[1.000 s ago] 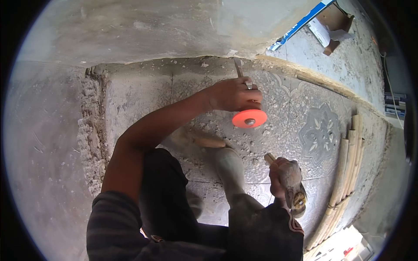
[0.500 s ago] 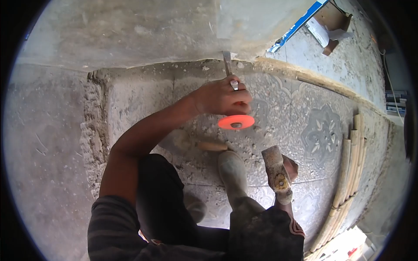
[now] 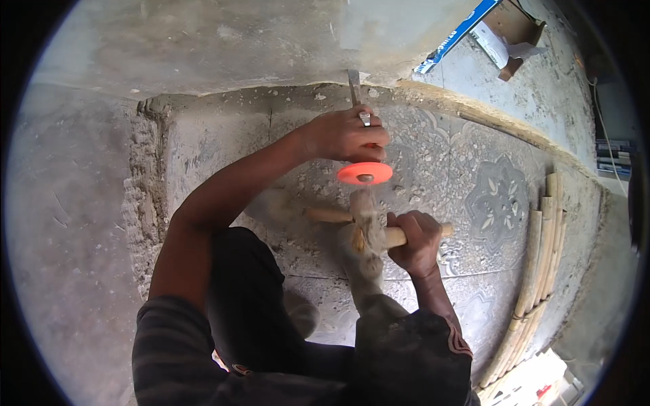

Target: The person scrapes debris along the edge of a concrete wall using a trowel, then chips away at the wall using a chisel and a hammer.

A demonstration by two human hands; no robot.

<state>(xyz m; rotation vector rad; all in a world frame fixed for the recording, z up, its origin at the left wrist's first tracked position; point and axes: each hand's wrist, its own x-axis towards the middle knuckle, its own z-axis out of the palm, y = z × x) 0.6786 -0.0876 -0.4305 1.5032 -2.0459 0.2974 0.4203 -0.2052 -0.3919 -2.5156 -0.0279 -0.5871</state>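
Observation:
My left hand (image 3: 352, 134), with a ring on one finger, is wrapped round a chisel (image 3: 354, 86). Its flat blade meets the lower edge of the grey plastered wall (image 3: 237, 54). Below the fist sits the chisel's round orange hand guard (image 3: 349, 173), with the metal striking end showing in its middle. My right hand (image 3: 418, 245) grips the wooden handle of a hammer (image 3: 368, 233). The hammer's head, slightly blurred, is just below the chisel's striking end; whether they touch I cannot tell.
Broken chips and dust lie over the patterned floor tiles (image 3: 500, 196). A wooden handle (image 3: 328, 215) lies near my boot (image 3: 365, 287). Tied bamboo poles (image 3: 531, 284) stand at the right. An opened blue-edged cardboard box (image 3: 518, 27) lies at upper right. A rough broken groove (image 3: 145, 196) runs at left.
My right hand has swung the hammer up and to the left, from beside my knee to just below the chisel's end. The left hand and chisel appear slightly higher in view.

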